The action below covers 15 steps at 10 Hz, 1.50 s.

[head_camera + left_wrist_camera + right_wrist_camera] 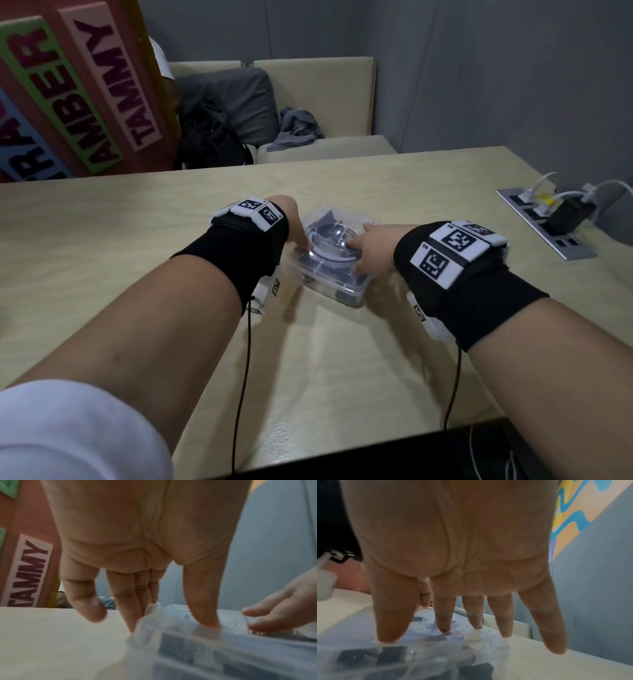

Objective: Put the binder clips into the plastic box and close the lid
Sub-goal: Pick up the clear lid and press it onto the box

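A clear plastic box (346,291) sits on the table, with its lid (334,251) down over it. Black binder clips (390,654) show through the plastic, also as dark binder clips (323,219) in the head view. My left hand (296,236) is at the box's left end. Its thumb (207,620) presses on the lid while its straight fingers (128,615) reach down the box's side. My right hand (364,245) is at the right end. Its thumb (392,627) and straight fingers (443,623) press their tips on the lid. No clip lies loose on the table.
A recessed socket panel (544,228) with white plugs and a black adapter (565,214) sits at the table's right. Behind the table, a bench holds a grey cushion (239,102), a black bag (209,140) and a grey cloth (294,132). A colourful name sign (78,89) leans at the left.
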Each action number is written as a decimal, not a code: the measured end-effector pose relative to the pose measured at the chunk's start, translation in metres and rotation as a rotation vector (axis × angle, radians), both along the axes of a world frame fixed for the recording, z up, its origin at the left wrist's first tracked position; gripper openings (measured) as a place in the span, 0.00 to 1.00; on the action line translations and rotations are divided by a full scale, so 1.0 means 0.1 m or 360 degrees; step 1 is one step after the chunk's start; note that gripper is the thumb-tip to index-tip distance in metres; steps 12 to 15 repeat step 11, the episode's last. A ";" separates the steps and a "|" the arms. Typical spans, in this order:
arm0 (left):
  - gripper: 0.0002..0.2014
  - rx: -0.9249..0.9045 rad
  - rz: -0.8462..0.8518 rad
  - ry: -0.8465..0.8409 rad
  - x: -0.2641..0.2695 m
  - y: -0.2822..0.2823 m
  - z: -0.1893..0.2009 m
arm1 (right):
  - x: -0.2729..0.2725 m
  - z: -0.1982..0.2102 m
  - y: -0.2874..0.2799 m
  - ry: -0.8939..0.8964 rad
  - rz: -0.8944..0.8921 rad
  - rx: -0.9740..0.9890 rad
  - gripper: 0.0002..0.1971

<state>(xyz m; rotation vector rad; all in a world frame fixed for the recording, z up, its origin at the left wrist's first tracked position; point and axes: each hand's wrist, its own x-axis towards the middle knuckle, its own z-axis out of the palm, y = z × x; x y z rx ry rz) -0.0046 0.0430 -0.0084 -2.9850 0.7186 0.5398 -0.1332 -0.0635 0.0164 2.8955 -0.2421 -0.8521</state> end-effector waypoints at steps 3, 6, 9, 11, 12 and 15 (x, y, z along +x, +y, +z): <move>0.24 0.0068 0.0028 -0.0147 -0.04 -0.07 0.02 | 0.07 -0.04 0.03 0.0108 -0.0004 -0.0143 0.33; 0.25 -0.0048 0.0143 -0.0097 0.02 -0.06 -0.11 | 0.23 -0.02 -0.10 0.0134 -0.0146 -0.0170 0.37; 0.24 -0.0025 0.0198 0.0079 0.08 -0.13 -0.05 | 0.36 -0.09 -0.45 -0.0003 -0.0056 -0.0033 0.36; 0.30 0.0066 0.0120 0.0106 0.17 -0.07 0.04 | 0.25 0.21 -0.74 -0.0407 -0.0242 0.0416 0.33; 0.30 0.0066 0.0120 0.0106 0.17 -0.07 0.04 | 0.25 0.21 -0.74 -0.0407 -0.0242 0.0416 0.33; 0.30 0.0066 0.0120 0.0106 0.17 -0.07 0.04 | 0.25 0.21 -0.74 -0.0407 -0.0242 0.0416 0.33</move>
